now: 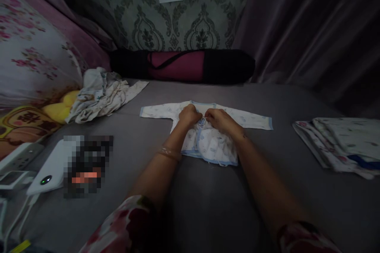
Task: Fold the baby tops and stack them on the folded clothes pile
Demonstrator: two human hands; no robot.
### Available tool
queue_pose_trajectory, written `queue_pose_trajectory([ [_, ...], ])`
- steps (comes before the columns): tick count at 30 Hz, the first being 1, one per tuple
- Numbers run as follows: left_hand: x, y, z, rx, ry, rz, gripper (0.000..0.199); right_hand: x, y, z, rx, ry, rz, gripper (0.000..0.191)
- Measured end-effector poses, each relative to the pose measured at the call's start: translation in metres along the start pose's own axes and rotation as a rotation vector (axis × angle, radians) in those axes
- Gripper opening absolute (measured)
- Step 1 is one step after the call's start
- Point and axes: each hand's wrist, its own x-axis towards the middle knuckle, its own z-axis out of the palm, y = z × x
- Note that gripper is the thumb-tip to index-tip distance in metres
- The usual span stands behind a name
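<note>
On the grey sheet point(136, 142), the shirt point(212, 144) lies crosswise, neckline point(203, 104) away

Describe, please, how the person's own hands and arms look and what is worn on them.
The left hand and right hand are bare, without gloves. A thin, shiny, pale bangle is around the left wrist; none can be seen on the right. The left sleeve and right sleeve have a floral pattern in red, dark red and white, and leave the forearms uncovered.

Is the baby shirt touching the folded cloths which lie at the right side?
Apart. The head view shows bare grey sheet between the folded cloths and the baby shirt, even at its nearest blue-edged cuff.
</note>
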Motion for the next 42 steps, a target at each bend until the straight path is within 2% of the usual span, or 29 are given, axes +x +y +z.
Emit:
queue_pose_trajectory([
  [3,0.000,-0.001,-0.003,-0.113,0.003,0.048,0.023,0.000,-0.001,-0.005,0.053,0.017,0.027,0.014],
  [7,0.002,-0.001,-0.001,-0.321,-0.024,0.077,0.018,0.001,0.001,-0.010,0.106,0.074,-0.009,0.014],
  [14,0.002,0.005,0.004,-0.737,-0.221,-0.147,0.018,0.005,0.004,-0.004,0.146,0.117,-0.006,0.014],
  [20,0.009,0.002,0.006,-0.826,-0.338,-0.239,0.028,0.006,0.005,0.005,0.111,0.152,-0.004,0.014],
  [26,0.007,0.000,-0.003,-0.822,-0.407,-0.255,0.027,0.005,0.001,0.012,0.072,0.178,0.065,0.015],
  [30,0.000,0.001,-0.008,-0.789,-0.397,-0.193,0.021,0.005,0.001,0.019,0.037,0.204,0.108,0.017],
  [35,-0.005,0.002,-0.009,-0.605,-0.402,-0.064,0.020,0.004,-0.001,0.024,-0.073,0.147,0.062,0.019],
  [42,0.001,-0.004,-0.013,-0.306,-0.367,-0.027,0.007,0.003,-0.005,0.018,-0.054,0.094,0.065,0.022],
])
